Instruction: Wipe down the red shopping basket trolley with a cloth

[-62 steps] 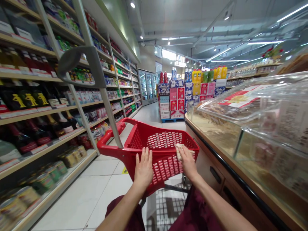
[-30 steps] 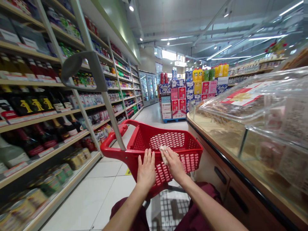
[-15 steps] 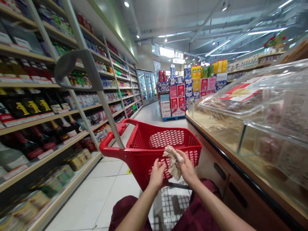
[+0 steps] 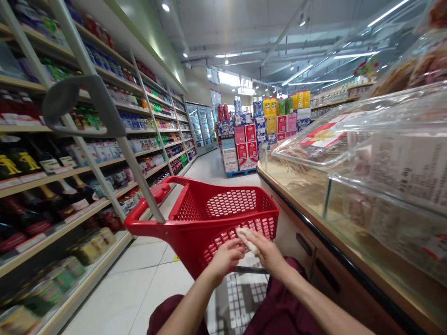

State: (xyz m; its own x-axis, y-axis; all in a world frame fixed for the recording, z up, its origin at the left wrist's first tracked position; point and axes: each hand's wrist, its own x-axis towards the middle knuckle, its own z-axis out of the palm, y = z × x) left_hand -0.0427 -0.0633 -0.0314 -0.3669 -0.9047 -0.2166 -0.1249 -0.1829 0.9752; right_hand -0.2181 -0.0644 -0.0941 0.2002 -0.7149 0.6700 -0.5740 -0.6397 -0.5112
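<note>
In the head view a crumpled whitish cloth (image 4: 248, 239) is bunched in my right hand (image 4: 268, 255), whose fingers lie over it and hide a good part. Just to its left is my left hand (image 4: 225, 259), fingers loosely bent and apart, nothing visible in them. Both hands are beside the near side of a red shopping cart basket (image 4: 190, 229), which has a mesh of holes. A grey handle (image 4: 108, 104) on a metal pole rises from the cart's left end.
Shelves of bottles and cans (image 4: 87, 214) line the left side. On the right stands a wooden counter (image 4: 326, 251) with glass edges and clear plastic food boxes (image 4: 314, 139). Stacked drink cartons (image 4: 246, 144) stand ahead on a blue pallet (image 4: 240, 172). White tiles (image 4: 139, 265) cover the floor.
My right hand has turned over the cloth, which now shows less and looks more compact. My left hand's fingers have straightened somewhat toward it. The view has shifted slightly right.
</note>
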